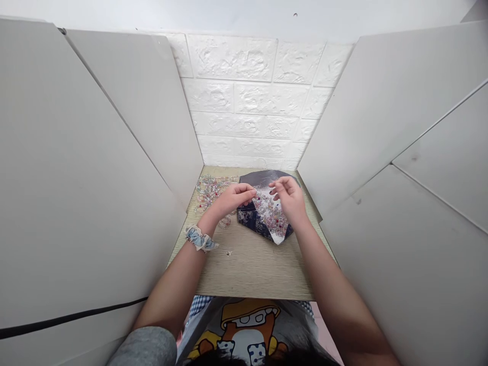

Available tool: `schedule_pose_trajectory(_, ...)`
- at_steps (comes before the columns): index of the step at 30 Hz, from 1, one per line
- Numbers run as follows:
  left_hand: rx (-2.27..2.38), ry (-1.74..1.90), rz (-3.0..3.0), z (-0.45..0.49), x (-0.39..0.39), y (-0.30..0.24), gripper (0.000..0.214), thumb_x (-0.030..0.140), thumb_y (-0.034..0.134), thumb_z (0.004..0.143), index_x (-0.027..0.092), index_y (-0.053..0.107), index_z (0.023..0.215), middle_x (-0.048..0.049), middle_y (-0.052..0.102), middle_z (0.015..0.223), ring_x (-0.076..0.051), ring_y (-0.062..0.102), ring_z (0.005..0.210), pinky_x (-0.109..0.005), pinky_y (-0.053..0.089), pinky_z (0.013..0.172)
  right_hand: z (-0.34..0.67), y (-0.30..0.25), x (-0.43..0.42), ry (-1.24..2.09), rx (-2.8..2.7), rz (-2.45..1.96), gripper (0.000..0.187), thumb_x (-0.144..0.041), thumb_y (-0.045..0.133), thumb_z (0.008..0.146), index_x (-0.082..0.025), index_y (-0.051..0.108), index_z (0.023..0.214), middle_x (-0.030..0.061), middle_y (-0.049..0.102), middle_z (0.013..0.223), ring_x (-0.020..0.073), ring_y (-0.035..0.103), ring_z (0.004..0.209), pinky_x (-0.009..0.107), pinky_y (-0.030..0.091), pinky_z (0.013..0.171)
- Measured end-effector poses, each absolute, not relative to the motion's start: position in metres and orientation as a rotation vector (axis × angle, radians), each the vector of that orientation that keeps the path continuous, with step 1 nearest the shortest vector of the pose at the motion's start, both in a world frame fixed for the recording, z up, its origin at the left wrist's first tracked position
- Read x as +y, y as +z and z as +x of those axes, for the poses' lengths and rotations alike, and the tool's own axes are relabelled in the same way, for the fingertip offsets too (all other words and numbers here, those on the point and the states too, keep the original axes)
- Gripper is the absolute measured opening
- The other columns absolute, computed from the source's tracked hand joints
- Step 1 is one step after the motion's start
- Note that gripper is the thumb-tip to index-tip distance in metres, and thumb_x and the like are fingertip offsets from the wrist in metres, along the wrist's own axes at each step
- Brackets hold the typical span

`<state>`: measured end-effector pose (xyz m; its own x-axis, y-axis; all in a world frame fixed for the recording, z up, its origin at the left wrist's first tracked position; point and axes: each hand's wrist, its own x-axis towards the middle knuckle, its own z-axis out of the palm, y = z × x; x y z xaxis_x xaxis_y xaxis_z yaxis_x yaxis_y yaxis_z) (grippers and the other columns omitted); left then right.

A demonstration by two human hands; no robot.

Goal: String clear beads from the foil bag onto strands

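Observation:
My left hand (232, 199) and my right hand (290, 198) hang just above a dark navy patterned cloth (247, 214) with a white middle, their fingertips curled toward each other. Neither hand clearly shows anything between its fingers; any thin thread or tiny bead there is too small to tell. A heap of small pink, clear and red beads (269, 211) lies on the white part of the cloth, under and between my hands. A looser spread of bead strands (211, 190) lies left of the cloth, nearest my left hand. A blue scrunchie (199, 238) circles my left wrist.
The hands work over a wood-grain board (247, 269) with a stray bead (229, 252) near its middle. White panels (95, 152) stand on both sides, and a white brick-textured wall (247, 96) closes the back. A black cable (64, 320) runs across the lower-left panel.

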<state>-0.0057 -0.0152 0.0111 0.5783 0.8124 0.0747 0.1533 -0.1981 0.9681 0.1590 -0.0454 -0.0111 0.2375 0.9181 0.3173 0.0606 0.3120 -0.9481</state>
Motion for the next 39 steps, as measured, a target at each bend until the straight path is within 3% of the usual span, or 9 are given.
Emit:
schedule_pose_trajectory(6, 0.727, 0.975, 1.442, -0.02, -0.008, 0.013, 0.018, 0.031, 0.053, 0.067, 0.015, 0.051, 0.059, 0.0012, 0.045, 0.057, -0.006, 0.041, 0.053, -0.02, 0.035, 0.052, 0.192, -0.014, -0.033, 1.137, -0.393, -0.798, 0.01, -0.019, 0.042, 0.077, -0.02, 0.042, 0.067, -0.0054, 0.054, 0.055, 0.0034, 0.046, 0.041, 0.014, 0.039, 0.039)
schedule_pose_trajectory(10, 0.628, 1.166, 1.304, -0.028, -0.004, 0.016, 0.013, 0.025, 0.053, 0.064, 0.014, 0.051, 0.057, -0.0016, 0.05, 0.069, -0.007, 0.046, 0.061, -0.022, 0.04, 0.061, 0.197, -0.016, -0.03, 1.149, -0.33, -0.743, 0.017, -0.013, 0.032, 0.079, -0.019, 0.043, 0.068, 0.0009, 0.063, 0.077, 0.0053, 0.059, 0.064, 0.017, 0.049, 0.056)
schedule_pose_trajectory(15, 0.624, 1.371, 1.239, -0.038, 0.003, 0.018, 0.014, 0.024, 0.053, 0.064, 0.013, 0.049, 0.056, -0.0022, 0.051, 0.079, -0.005, 0.046, 0.062, -0.02, 0.041, 0.063, 0.194, -0.019, -0.028, 0.886, -0.59, -0.899, 0.011, -0.026, 0.041, 0.077, -0.022, 0.034, 0.071, 0.0023, 0.062, 0.092, 0.0122, 0.06, 0.085, 0.029, 0.049, 0.071)
schedule_pose_trajectory(20, 0.733, 1.513, 1.218, -0.039, 0.007, 0.018, 0.014, 0.028, 0.052, 0.067, 0.016, 0.046, 0.061, 0.001, 0.044, 0.061, -0.006, 0.043, 0.056, -0.018, 0.039, 0.057, 0.198, -0.021, -0.03, 0.444, -0.9, -1.199, 0.014, -0.035, 0.039, 0.078, -0.021, 0.036, 0.075, 0.0057, 0.055, 0.108, 0.0125, 0.055, 0.094, 0.032, 0.04, 0.083)
schedule_pose_trajectory(24, 0.84, 1.539, 1.247, -0.037, 0.007, 0.016, 0.015, 0.03, 0.05, 0.069, 0.017, 0.045, 0.064, 0.006, 0.027, 0.047, -0.005, 0.028, 0.042, -0.018, 0.03, 0.045, 0.195, -0.022, -0.033, 0.287, -1.07, -1.313, 0.015, -0.036, 0.036, 0.08, -0.021, 0.04, 0.079, 0.0079, 0.052, 0.112, 0.0149, 0.051, 0.101, 0.034, 0.036, 0.086)
schedule_pose_trajectory(27, 1.046, 1.491, 1.394, -0.037, 0.008, 0.013, 0.016, 0.031, 0.047, 0.071, 0.017, 0.045, 0.063, 0.0064, 0.026, 0.045, -0.006, 0.025, 0.04, -0.019, 0.025, 0.042, 0.193, -0.023, -0.034, 0.293, -1.129, -1.312, 0.015, -0.036, 0.036, 0.079, -0.021, 0.04, 0.08, 0.0076, 0.055, 0.106, 0.0156, 0.052, 0.096, 0.033, 0.038, 0.08)
schedule_pose_trajectory(30, 1.387, 1.417, 1.694, -0.039, 0.008, 0.008, 0.021, 0.032, 0.044, 0.072, 0.017, 0.045, 0.058, 0.0043, 0.035, 0.047, -0.007, 0.033, 0.045, -0.02, 0.027, 0.046, 0.19, -0.021, -0.036, 0.355, -1.22, -1.333, 0.015, -0.036, 0.035, 0.08, -0.021, 0.04, 0.08, 0.0026, 0.059, 0.082, 0.013, 0.054, 0.071, 0.027, 0.04, 0.066)
schedule_pose_trajectory(33, 1.73, 1.309, 1.988, -0.043, 0.01, 0.003, 0.02, 0.029, 0.044, 0.072, 0.016, 0.048, 0.057, 0.0008, 0.046, 0.056, -0.011, 0.041, 0.055, -0.023, 0.029, 0.053, 0.185, -0.016, -0.041, 0.335, -1.319, -1.372, 0.014, -0.034, 0.035, 0.08, -0.022, 0.042, 0.078, -0.0032, 0.049, 0.059, 0.0102, 0.044, 0.051, 0.023, 0.034, 0.053)
schedule_pose_trajectory(39, 1.647, 1.176, 2.343, -0.03, 0.005, 0.0, 0.021, 0.021, 0.04, 0.075, 0.016, 0.055, 0.09, -0.0084, 0.054, 0.095, -0.018, 0.05, 0.081, -0.028, 0.037, 0.071, 0.173, -0.011, -0.048, 0.317, -1.609, -1.441, 0.012, -0.028, 0.039, 0.077, -0.022, 0.048, 0.073, -0.0042, 0.041, 0.051, 0.0108, 0.037, 0.047, 0.024, 0.029, 0.049)
